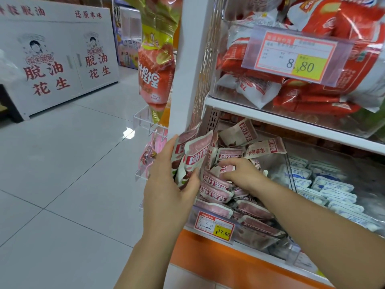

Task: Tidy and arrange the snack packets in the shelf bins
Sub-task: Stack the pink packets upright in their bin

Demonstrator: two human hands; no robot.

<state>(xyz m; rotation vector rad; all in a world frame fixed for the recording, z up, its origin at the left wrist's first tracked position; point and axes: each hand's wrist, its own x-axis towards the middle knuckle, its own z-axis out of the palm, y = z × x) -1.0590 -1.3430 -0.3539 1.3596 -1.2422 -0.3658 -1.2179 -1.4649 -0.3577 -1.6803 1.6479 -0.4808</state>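
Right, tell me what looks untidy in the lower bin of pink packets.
The pink snack packets at the back of the clear plastic bin lie tilted and heaped at odd angles, unlike the neatly rowed white-and-blue packets beside them. The left hand grips several.

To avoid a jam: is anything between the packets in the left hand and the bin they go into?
No cover or wall. The packets in the left hand are above the left end of the bin; below and beside them are only the loose pile and the right hand, which grips a single packet.
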